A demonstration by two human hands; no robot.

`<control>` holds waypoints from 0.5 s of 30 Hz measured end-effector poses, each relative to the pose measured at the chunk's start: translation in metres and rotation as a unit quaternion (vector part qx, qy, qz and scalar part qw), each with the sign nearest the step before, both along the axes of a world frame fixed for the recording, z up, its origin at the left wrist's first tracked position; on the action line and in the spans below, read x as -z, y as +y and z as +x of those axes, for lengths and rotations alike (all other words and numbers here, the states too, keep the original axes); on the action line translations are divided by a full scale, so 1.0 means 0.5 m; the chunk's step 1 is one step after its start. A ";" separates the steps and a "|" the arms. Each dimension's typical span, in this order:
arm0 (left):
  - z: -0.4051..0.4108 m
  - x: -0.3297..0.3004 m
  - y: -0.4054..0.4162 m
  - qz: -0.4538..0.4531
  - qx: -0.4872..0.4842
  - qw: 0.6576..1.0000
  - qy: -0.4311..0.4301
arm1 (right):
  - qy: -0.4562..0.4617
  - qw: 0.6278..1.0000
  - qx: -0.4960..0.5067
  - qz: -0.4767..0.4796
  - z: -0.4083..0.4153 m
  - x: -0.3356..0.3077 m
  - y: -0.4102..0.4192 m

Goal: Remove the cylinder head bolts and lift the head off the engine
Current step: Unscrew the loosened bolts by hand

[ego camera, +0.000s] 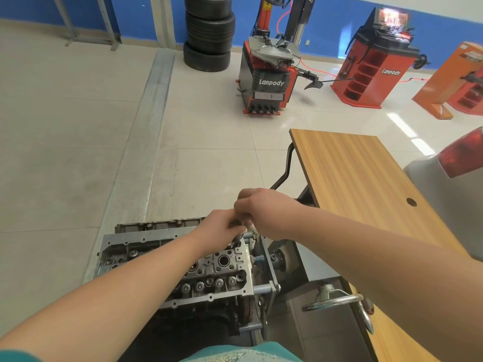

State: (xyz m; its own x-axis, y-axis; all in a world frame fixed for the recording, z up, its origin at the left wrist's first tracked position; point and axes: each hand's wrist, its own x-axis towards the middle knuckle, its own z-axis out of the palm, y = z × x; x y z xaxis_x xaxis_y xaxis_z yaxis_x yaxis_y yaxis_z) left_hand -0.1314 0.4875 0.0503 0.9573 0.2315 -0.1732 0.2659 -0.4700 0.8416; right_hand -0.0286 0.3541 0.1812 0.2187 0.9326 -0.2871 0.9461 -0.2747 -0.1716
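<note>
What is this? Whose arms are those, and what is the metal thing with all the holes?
The camera sits on a person's head, so you see their own two arms reaching forward. The grey metal block with round holes is the top part of a car engine, fixed on a stand. The left hand and right hand meet above its far right corner, gripping a small dark tool that points down into it; blur hides exactly what kind. Beside it stands a wooden table. Far off are stacked black tyres and red workshop machines.
</note>
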 end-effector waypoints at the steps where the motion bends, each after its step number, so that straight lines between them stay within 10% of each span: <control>1: -0.001 -0.002 0.003 -0.005 -0.010 1.000 -0.003 | 0.010 1.000 0.021 0.014 -0.004 0.000 0.000; 6: 0.003 -0.004 0.006 -0.041 -0.058 0.997 -0.034 | -0.113 0.985 0.117 -0.053 -0.019 0.014 0.027; 15: 0.012 -0.021 -0.007 0.034 -0.018 0.999 0.004 | -0.069 0.994 0.087 -0.021 -0.025 0.003 0.017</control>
State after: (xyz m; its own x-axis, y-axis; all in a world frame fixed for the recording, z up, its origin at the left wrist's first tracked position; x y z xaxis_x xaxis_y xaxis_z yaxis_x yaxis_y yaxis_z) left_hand -0.1252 0.4838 0.0608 0.9471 0.2765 -0.1630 0.2896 -0.5168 0.8056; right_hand -0.0412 0.3623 0.1800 0.4145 0.8655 -0.2811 0.8978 -0.4395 -0.0294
